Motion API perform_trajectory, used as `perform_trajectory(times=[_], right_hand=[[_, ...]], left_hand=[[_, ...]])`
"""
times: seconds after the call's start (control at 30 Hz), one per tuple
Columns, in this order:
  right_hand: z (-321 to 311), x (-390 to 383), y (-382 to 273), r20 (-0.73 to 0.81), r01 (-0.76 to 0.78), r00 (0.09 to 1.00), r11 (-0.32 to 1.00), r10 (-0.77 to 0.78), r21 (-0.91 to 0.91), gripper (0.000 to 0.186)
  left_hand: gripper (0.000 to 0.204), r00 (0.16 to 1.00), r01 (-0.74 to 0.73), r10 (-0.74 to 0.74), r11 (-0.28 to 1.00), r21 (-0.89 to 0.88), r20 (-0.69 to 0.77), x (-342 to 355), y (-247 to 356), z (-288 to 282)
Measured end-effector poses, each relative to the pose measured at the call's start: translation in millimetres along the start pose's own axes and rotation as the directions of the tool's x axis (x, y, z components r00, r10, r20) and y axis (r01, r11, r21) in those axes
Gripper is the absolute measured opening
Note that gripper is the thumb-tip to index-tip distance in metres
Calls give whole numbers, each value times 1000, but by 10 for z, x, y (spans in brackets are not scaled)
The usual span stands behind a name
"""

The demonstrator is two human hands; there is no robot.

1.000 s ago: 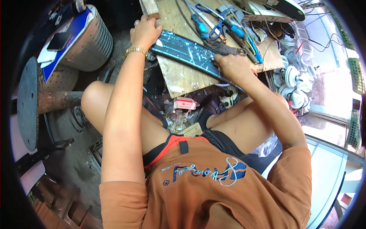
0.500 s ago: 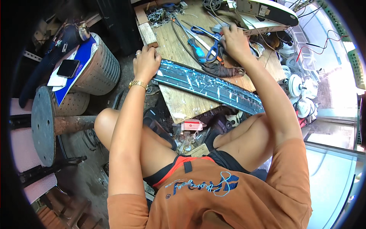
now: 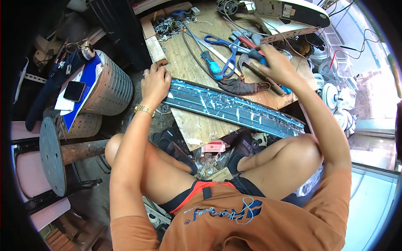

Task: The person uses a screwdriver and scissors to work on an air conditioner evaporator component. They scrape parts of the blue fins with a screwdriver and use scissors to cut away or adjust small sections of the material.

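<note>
Where the view begins at far left, a round metal disc (image 3: 52,157) stands on edge at the end of a rusty tube (image 3: 83,151), with a pink-padded chair (image 3: 37,173) behind it. Next comes a perforated metal drum (image 3: 116,88), topped by a blue folder (image 3: 93,69), white papers and a dark phone (image 3: 75,91). Further right, the left hand (image 3: 155,85), a gold-coloured band (image 3: 144,110) at its wrist, is closed at the left end of a long dark panel (image 3: 234,109), fingers curled and knuckles up. The panel lies slantwise across the near part of a wooden board (image 3: 194,127), running down to the right toward the person's knee, its ridged face flecked with pale marks. Below it, a pink-and-white box (image 3: 213,146) sits between the person's feet. On the board beyond the panel, small metal pieces (image 3: 169,27) lie heaped near the far left corner; then follow a blue screwdriver (image 3: 212,67), blue-handled scissors (image 3: 231,62) and a dark wrapped bundle (image 3: 247,87) close along the panel's far edge. Over the tools, the right hand (image 3: 276,65) has its fingers bent at a dark-and-blue handle (image 3: 256,55); I cannot tell whether it grips it, since the hand hides the contact. White spools (image 3: 331,95) cluster at the right.
</note>
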State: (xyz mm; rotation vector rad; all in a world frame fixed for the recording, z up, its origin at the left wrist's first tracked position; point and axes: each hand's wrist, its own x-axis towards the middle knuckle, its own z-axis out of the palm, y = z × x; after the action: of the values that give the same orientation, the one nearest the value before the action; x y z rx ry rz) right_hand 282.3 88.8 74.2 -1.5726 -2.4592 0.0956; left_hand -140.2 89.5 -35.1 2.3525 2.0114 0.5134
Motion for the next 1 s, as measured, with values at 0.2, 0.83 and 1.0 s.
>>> perform_trajectory(times=[0.2,0.83,1.0], right_hand=[[-929,-1444,-51,282,-189,956,912,85,365,57],[-494,-2081,-5,110,15,993,987,-33,162,58],[-439,-2043,90,71,102,992,992,-107,79,57]], left_hand=[[25,987,-148,148,989,0,61,85,36,-83],[20,992,-45,50,998,-50,114,68,112,-149],[21,991,-99,105,993,-70,82,70,147,-169]])
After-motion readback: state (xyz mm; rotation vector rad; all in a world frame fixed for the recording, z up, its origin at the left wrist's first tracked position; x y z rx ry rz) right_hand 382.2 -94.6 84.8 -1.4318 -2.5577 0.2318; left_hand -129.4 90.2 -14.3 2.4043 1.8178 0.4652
